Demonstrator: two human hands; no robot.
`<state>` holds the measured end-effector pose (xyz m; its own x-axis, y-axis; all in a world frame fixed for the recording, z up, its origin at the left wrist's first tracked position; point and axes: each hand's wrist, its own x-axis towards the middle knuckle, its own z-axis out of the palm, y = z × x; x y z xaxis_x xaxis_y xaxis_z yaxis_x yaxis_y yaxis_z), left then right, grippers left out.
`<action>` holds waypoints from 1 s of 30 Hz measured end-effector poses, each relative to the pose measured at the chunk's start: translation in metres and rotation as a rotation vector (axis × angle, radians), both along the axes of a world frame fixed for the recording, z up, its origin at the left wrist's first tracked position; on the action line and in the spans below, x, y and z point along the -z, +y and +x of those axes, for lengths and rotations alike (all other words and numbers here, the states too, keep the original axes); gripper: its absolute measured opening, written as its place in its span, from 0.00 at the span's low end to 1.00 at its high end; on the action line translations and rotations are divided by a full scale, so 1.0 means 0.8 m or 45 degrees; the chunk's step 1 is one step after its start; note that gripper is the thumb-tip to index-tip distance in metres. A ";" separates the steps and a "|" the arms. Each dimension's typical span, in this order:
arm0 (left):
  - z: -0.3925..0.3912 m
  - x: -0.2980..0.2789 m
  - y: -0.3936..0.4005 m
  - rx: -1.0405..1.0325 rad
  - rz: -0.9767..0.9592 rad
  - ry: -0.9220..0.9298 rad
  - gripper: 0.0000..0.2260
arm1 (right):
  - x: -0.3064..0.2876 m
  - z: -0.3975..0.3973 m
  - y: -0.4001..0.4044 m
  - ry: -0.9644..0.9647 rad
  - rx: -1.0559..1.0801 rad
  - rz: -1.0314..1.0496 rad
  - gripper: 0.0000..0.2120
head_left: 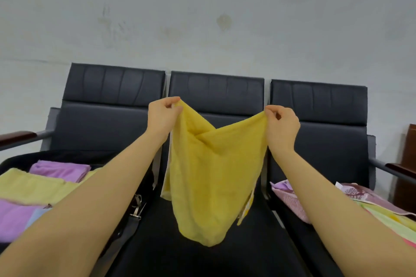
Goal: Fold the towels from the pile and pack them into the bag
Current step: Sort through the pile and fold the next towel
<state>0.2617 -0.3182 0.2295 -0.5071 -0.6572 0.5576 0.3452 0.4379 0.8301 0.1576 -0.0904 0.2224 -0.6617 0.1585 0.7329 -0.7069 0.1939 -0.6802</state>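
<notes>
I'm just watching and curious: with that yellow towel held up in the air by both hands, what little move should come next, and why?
Probably draw the hands apart. The left hand and right hand each pinch a top corner of the yellow towel, but its upper edge sags in a V between them, so it is not yet flat enough to fold.

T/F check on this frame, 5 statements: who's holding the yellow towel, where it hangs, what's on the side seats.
1. Both hands pinch the yellow towel at its top corners. True: left hand and right hand each hold a corner.
2. The yellow towel lies flat on the middle seat. False: it hangs in the air above that seat.
3. Folded towels lie in the black bag on the left seat. True.
4. The pile of towels on the right seat is all blue. False: it shows pink, green and yellow.
5. The right hand is empty. False: it pinches the towel's corner.
</notes>
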 end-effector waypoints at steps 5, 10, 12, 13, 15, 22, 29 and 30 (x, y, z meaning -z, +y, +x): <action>0.005 0.001 -0.002 -0.057 -0.180 -0.140 0.22 | -0.009 -0.003 0.017 -0.087 0.078 -0.091 0.10; 0.012 0.020 -0.007 -0.238 0.140 -0.031 0.15 | 0.004 -0.005 0.032 -0.261 0.011 -0.191 0.12; 0.011 0.032 -0.010 -0.221 0.212 -0.002 0.14 | 0.012 -0.005 0.035 -0.355 -0.093 -0.197 0.17; 0.010 0.037 -0.010 -0.209 0.218 0.001 0.15 | 0.016 -0.004 0.036 -0.391 -0.141 -0.176 0.20; 0.007 0.045 -0.011 -0.157 0.205 -0.023 0.17 | 0.024 -0.002 0.036 -0.428 -0.197 -0.121 0.21; 0.005 0.050 -0.017 -0.145 -0.115 -0.216 0.15 | 0.039 -0.014 0.041 -0.338 -0.020 -0.047 0.13; 0.006 0.054 -0.022 -0.291 -0.110 -0.167 0.13 | 0.051 -0.016 0.045 -0.287 -0.049 -0.048 0.13; 0.006 0.056 -0.022 -0.276 -0.083 -0.153 0.13 | 0.053 -0.017 0.044 -0.311 -0.088 -0.044 0.16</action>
<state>0.2663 -0.3358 0.1848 -0.4235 -0.7222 0.5469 0.1383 0.5451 0.8269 0.1440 -0.0551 0.1797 -0.8288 0.1285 0.5446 -0.5313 0.1246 -0.8380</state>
